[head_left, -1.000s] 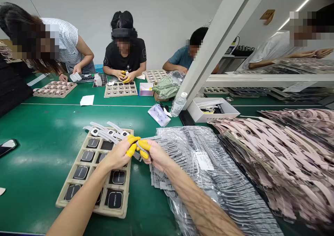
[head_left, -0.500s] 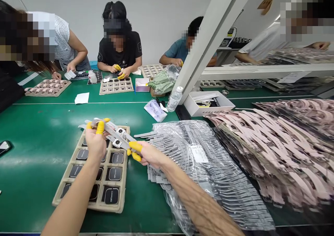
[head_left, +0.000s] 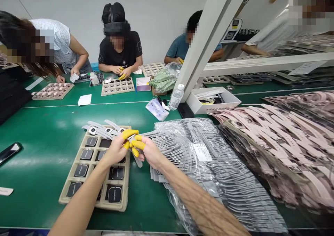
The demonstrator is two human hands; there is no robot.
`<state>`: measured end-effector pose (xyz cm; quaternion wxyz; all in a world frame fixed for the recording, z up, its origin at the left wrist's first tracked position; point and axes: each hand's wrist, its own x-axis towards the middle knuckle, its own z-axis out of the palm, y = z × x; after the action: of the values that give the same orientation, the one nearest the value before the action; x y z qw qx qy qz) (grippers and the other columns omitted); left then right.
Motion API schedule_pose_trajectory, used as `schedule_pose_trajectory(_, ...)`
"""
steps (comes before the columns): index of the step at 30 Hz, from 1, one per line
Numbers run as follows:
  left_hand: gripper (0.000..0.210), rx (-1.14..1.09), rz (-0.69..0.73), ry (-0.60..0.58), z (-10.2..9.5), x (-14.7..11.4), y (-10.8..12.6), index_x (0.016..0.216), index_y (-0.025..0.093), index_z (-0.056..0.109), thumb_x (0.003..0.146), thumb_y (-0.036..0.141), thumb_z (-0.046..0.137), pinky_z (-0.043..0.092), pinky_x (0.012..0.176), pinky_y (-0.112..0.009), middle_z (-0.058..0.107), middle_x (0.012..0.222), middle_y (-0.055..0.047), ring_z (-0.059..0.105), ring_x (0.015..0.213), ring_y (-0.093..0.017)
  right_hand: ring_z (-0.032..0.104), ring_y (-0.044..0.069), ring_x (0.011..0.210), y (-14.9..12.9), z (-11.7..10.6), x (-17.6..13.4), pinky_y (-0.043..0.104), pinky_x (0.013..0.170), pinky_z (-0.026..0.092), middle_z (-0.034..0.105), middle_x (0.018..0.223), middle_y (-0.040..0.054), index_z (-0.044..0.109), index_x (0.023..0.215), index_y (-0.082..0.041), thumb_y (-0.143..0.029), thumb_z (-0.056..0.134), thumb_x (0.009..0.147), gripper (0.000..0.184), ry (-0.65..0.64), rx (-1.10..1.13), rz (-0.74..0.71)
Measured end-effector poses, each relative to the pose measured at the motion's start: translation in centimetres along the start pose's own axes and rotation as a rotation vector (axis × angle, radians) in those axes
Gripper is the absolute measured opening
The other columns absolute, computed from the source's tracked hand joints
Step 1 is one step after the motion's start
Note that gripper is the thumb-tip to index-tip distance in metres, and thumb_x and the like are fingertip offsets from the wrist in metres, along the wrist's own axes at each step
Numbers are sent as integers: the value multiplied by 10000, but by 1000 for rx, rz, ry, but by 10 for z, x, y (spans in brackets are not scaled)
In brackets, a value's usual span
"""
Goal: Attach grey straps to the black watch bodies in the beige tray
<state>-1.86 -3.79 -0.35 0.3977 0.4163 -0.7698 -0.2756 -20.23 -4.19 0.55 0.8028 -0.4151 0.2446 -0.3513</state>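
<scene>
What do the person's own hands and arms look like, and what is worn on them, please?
The left hand and right hand each wear yellow finger covers on some digits. The forearms show no sleeves, watch, bracelet or cable.

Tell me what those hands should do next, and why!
Perhaps squeeze the gray watch strap gently where both hands meet: the left hand and right hand pinch there, yellow finger cots close together, and one strap end hangs below. Keep it a small squeeze, because the fingers hide whether anything is fastened.
</scene>
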Motion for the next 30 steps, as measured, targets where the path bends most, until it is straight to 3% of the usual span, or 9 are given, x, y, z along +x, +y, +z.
schedule_pose_trajectory(5,413,58,42,21,-2,0,2,1368,202,652,992,154,487,530,1134,-437,700,1362,-117,653,1287,-230,281,47,375,0,3,1,195,367,198,505,509,-85,539,836,-199,-560,831,735,475,41,69,-17)
schedule_pose_trajectory(12,337,100,37,191,3,2,6,1345,214,636,1033,205,511,579,993,-364,739,1217,-98,706,1110,-194,255,38,374,-4,1,3,186,374,176,476,502,-97,529,813,-204,-533,848,687,475,107,174,-13)
schedule_pose_trajectory(17,516,163,114,76,3,-1,2,1418,227,606,942,80,470,531,1130,-433,680,1388,-104,639,1299,-223,284,54,368,-3,-1,2,193,353,204,512,492,-82,536,816,-207,-543,836,718,462,-5,86,-12)
schedule_pose_trajectory(30,456,182,84,102,9,-2,-2,1435,234,589,1016,167,422,528,1123,-441,655,1375,-113,625,1291,-222,272,49,370,1,3,3,197,372,193,482,493,-88,526,795,-208,-481,824,688,418,79,190,-15)
